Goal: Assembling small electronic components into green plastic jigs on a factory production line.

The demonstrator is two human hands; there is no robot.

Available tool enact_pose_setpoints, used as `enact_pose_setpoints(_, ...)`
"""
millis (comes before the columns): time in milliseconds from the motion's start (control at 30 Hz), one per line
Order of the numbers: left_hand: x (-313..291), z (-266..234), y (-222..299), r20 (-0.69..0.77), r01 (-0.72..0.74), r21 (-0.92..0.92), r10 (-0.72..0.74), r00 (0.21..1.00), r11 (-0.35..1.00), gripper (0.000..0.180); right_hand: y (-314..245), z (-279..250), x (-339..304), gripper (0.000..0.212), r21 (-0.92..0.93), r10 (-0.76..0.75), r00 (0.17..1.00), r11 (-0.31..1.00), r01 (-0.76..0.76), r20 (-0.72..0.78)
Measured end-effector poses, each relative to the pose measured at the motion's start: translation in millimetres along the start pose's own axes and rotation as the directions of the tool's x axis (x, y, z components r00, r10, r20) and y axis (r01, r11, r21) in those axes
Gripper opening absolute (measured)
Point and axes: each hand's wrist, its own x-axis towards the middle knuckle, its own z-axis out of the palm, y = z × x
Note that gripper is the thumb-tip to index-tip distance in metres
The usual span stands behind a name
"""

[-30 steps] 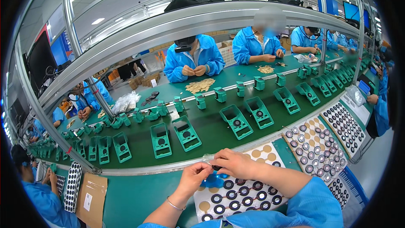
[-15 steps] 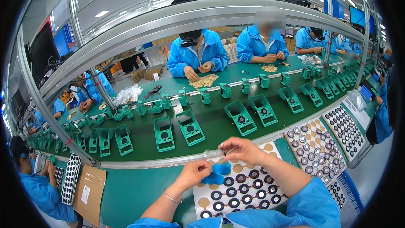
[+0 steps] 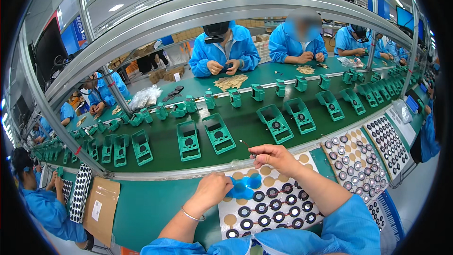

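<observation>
My left hand (image 3: 212, 191), with a bangle at the wrist, is closed, its fingertips pinching the edge of some blue film (image 3: 244, 188). The film's rounded pieces lie over the upper left of a white sheet (image 3: 226, 226). On that sheet are rows of black ring-shaped discs with pale centres (image 3: 277, 217) and bare tan circles (image 3: 269, 181). My right hand (image 3: 278, 159) is raised above the sheet's far edge. Between its thumb and fingers is a small part with a thin dark wire (image 3: 246, 144) sticking up; the fingers hide most of it.
Green plastic housings (image 3: 218, 134) stand in rows on the green conveyor (image 3: 245, 160) beyond its metal rail. More disc sheets (image 3: 354, 165) lie at right. A cardboard piece (image 3: 101, 208) is at left. A metal beam (image 3: 264, 7) crosses overhead. Co-workers in blue (image 3: 224, 52) sit opposite.
My right hand has shifted slightly right, and the wire now points up from its fingers. My left hand stays at the blue film. The view has tilted a little.
</observation>
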Motion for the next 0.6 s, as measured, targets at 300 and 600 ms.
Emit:
enact_pose_setpoints(300, -10.0, -26.0, -38.0, -0.053, 0.176, -0.525, -0.238, 0.970, 0.833, 0.016, 5.5, 6.4, 6.2, 0.030, 0.152, 0.015, 0.998, 0.988, -0.007, -0.054)
enact_pose_setpoints(600, -72.3, 17.3, -51.9, 0.018, 0.194, -0.264, -0.196, 0.980, 0.945, 0.027, -3.3, 15.5, 13.8, 0.029, 0.133, -0.005, 0.995, 0.991, 0.019, -0.101)
